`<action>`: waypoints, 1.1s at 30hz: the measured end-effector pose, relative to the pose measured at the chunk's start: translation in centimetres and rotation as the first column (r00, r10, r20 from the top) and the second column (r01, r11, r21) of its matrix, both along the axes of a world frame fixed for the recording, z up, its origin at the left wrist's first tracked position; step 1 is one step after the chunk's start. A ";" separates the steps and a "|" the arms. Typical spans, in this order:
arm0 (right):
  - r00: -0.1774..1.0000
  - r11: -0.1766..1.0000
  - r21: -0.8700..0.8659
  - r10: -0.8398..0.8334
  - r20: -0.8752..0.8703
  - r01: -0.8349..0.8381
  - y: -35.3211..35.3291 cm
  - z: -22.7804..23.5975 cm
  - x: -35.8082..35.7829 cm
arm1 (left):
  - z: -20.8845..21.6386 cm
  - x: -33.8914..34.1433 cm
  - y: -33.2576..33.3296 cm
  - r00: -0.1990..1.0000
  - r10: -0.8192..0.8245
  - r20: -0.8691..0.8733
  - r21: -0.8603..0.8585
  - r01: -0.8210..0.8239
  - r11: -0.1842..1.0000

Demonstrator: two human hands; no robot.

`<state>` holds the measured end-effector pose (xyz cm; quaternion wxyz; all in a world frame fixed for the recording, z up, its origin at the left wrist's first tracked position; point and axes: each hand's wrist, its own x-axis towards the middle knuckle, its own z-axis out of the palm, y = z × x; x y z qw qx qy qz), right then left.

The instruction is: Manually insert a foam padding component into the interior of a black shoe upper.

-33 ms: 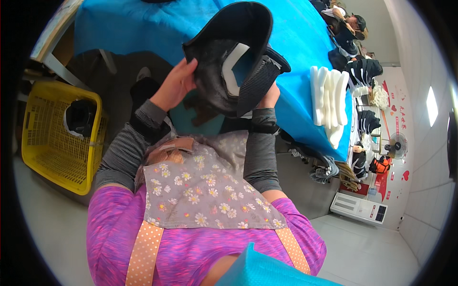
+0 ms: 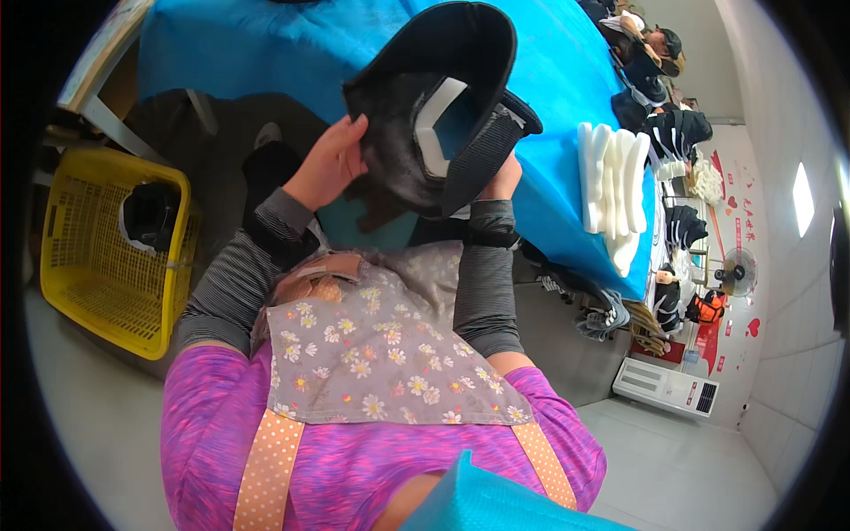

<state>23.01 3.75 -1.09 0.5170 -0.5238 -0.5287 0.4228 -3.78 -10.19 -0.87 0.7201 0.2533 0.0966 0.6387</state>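
Observation:
A black visor cap (image 2: 390,150) with a wide curved brim is held up in front of me, its inner side facing me. Along the inner band runs a white padded strip (image 2: 431,133), and blue shows through the opening. My left hand (image 2: 332,162) grips the cap's left edge, with the thumb on the near side and the other fingers partly behind it. At the right, beside a ribbed black band (image 2: 482,159), my right hand (image 2: 503,180) holds the cap from behind; most of its fingers are hidden.
A blue-covered table (image 2: 553,106) lies ahead, with a stack of white padded strips (image 2: 611,181) at its right side. On the floor at left stands a yellow basket (image 2: 106,310) holding a black-and-white cap (image 2: 149,217). Another person (image 2: 660,49) is at the far right.
The cap has shifted and tilted slightly to the right in my hands. Both hands keep their hold.

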 end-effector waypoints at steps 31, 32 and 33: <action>0.924 0.971 0.009 -0.223 -0.310 0.237 -1.8 0.9 -3.2 | 13.3 4.1 -4.9 -0.441 0.742 -0.505 0.806 0.067 0.589; 0.945 0.969 0.021 -0.235 -0.226 0.246 -2.0 0.6 -3.1 | 13.3 4.6 -5.1 -0.435 0.748 -0.501 0.804 0.087 0.589; 0.938 0.965 0.017 -0.252 -0.236 0.263 -2.1 0.1 -3.3 | 13.6 5.5 -5.3 -0.397 0.741 -0.541 0.768 0.125 0.628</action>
